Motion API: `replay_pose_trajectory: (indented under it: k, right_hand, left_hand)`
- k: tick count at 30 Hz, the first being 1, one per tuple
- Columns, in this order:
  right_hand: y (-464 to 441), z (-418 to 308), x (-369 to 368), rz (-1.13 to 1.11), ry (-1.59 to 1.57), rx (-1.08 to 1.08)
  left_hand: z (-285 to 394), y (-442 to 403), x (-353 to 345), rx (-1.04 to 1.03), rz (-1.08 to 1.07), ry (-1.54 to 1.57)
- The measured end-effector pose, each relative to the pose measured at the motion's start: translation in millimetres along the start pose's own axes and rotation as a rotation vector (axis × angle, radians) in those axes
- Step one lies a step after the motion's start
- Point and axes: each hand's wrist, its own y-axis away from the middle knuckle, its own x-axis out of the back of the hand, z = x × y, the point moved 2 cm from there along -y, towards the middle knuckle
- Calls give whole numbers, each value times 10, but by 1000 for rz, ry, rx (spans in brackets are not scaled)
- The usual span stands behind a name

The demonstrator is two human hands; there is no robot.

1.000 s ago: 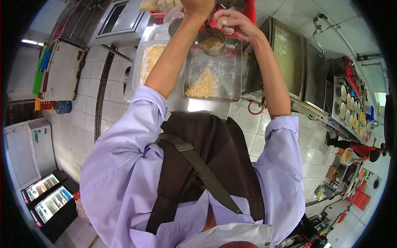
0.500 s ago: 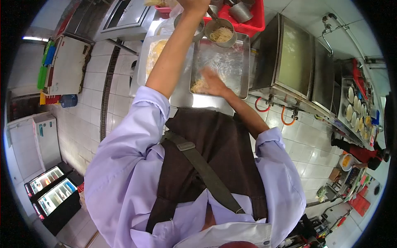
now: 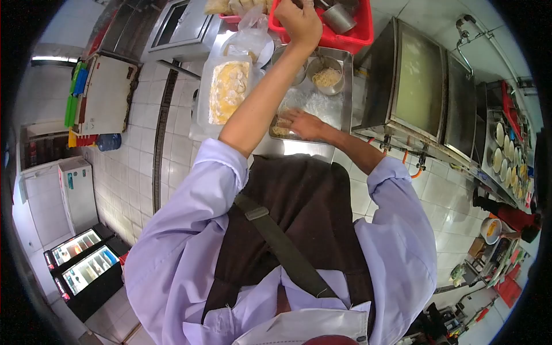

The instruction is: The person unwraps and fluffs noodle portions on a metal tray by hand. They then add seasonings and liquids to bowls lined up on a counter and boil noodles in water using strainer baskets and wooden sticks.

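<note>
My left hand (image 3: 300, 24) is closed over the near edge of the red basket (image 3: 363, 35), its fingertips at the top of the picture; what it grips is hidden. Below it, a metal noodle strainer (image 3: 339, 85) with pale noodles (image 3: 326, 77) inside rests on the metal tray (image 3: 347, 106). A second strainer (image 3: 300, 76) stands beside it, partly behind my left forearm. Near the tray's front left corner, my right hand (image 3: 305, 123) reaches over a small heap of noodles (image 3: 280, 127), fingers stretched out and touching it.
Left of the tray sits a plastic container (image 3: 202, 112) with floured yellow dough or noodles (image 3: 229, 92). A plastic bag (image 3: 253, 37) and metal cups (image 3: 338, 20) are farther back. A steel cabinet (image 3: 411, 75) stands right. At far right a person (image 3: 514, 221) is beside a bowl (image 3: 490, 230).
My left hand has come back and right, and the noodle strainer sits lower and farther right in view. My right hand stays at the noodle heap, less blurred. The whole view has shifted slightly.
</note>
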Motion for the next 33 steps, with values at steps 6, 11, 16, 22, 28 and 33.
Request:
replay_pose_trajectory:
  k: [6,11,16,22,28,33]
  right_hand:
    - [28,251,64,166,-155,-389]
    - [60,393,261,252,113,-327]
    - [8,463,-61,144,-21,-227]
    - [600,245,389,-82,-244,-41]
    - [593,385,756,-377,37,46]
    - [244,427,105,-79,-131,52]
  left_hand:
    - [-81,75,-122,-334,36,-97]
    - [-350,132,-322,410,-351,332]
    - [-457,-56,-338,515,-622,309]
    - [-786,-149,-185,502,-1196,553]
    - [-881,-20,-295,754,-1271,772]
    - [-941,249,-462,724,-924,580]
